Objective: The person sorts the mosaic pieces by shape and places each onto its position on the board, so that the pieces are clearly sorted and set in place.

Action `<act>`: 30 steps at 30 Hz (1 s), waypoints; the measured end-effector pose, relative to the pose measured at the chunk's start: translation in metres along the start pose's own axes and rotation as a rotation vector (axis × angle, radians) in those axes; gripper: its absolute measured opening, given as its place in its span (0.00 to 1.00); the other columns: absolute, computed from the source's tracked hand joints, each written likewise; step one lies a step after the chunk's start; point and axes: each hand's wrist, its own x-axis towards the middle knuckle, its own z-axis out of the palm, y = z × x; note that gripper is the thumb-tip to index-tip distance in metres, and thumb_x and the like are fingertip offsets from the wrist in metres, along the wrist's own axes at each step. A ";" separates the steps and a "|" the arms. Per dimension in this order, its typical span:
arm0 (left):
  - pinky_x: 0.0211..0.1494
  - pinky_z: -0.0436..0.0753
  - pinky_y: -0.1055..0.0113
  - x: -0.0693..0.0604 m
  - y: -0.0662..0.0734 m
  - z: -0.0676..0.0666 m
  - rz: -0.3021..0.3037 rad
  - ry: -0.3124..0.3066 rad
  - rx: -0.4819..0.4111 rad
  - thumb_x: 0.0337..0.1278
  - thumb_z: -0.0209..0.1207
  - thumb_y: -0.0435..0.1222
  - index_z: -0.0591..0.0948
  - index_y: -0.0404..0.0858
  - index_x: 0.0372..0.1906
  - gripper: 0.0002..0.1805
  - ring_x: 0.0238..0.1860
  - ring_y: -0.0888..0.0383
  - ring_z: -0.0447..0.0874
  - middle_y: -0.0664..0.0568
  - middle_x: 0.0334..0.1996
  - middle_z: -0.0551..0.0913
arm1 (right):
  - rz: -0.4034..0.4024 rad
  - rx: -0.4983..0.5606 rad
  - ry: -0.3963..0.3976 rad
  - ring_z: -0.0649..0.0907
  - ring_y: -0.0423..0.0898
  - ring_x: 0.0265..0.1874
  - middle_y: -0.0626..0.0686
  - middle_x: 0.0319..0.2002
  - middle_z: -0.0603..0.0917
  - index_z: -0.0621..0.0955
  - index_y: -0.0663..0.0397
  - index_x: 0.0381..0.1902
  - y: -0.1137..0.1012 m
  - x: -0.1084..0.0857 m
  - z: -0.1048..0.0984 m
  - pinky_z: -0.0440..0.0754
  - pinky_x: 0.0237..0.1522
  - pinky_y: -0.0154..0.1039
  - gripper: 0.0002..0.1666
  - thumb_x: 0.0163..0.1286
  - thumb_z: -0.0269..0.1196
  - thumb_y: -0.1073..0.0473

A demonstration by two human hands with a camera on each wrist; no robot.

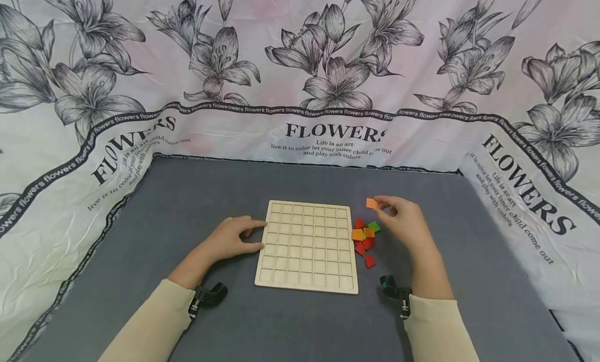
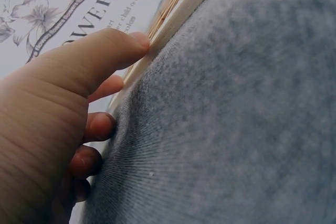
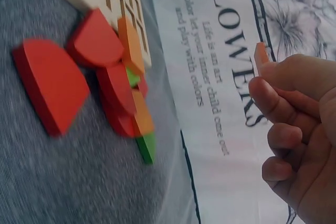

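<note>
Wooden board (image 1: 307,245) lies flat on the dark grey table (image 1: 290,325), roughly mid-scene, its face a grid of shallow square recesses with a plain raised rim. Left hand (image 1: 232,238) at the board's left side: thumb and forefinger spread apart, both reaching out to the rim, their tips touching it; the left wrist view shows the thumb tip against the board's edge, the other fingers bent beneath. Right hand (image 1: 402,220) beyond the board's far right corner, thumb and forefinger pinching a thin orange square (image 1: 371,203); the square is held to the right of the board, well apart from the left hand. Just below it in the head view, on the near side, a small heap of loose pieces beside the board's right edge: a green piece (image 1: 374,226) on the heap's right, two orange pieces (image 1: 357,235) on top, several red pieces (image 3: 98,39) among them, some with a curved side. One red piece (image 1: 370,261) sits a little apart, nearest the viewer. Black band (image 1: 211,295) at the left wrist, another at the right; pale sleeves (image 1: 150,320) on both arms. Flower-printed cloth (image 1: 328,91) stands along the far side and both flanks.
</note>
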 end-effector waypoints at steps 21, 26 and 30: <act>0.43 0.61 0.56 0.000 -0.001 0.002 -0.024 0.000 0.008 0.61 0.70 0.52 0.82 0.48 0.67 0.30 0.25 0.63 0.59 0.61 0.26 0.66 | -0.154 -0.006 -0.117 0.70 0.47 0.22 0.51 0.29 0.72 0.85 0.57 0.60 -0.050 0.024 0.031 0.68 0.27 0.43 0.19 0.73 0.67 0.59; 0.43 0.61 0.57 0.000 0.000 0.003 -0.018 0.003 0.020 0.61 0.70 0.52 0.81 0.49 0.67 0.31 0.26 0.63 0.59 0.61 0.26 0.66 | -0.169 0.004 -0.149 0.69 0.47 0.24 0.51 0.30 0.72 0.85 0.55 0.60 -0.059 0.028 0.044 0.67 0.28 0.43 0.19 0.73 0.68 0.58; 0.42 0.60 0.58 -0.001 -0.002 0.000 -0.020 -0.012 0.034 0.62 0.70 0.51 0.81 0.49 0.68 0.30 0.26 0.63 0.59 0.60 0.26 0.65 | -0.185 0.022 -0.163 0.66 0.47 0.24 0.51 0.30 0.71 0.86 0.55 0.59 -0.067 0.029 0.055 0.64 0.28 0.43 0.19 0.73 0.68 0.58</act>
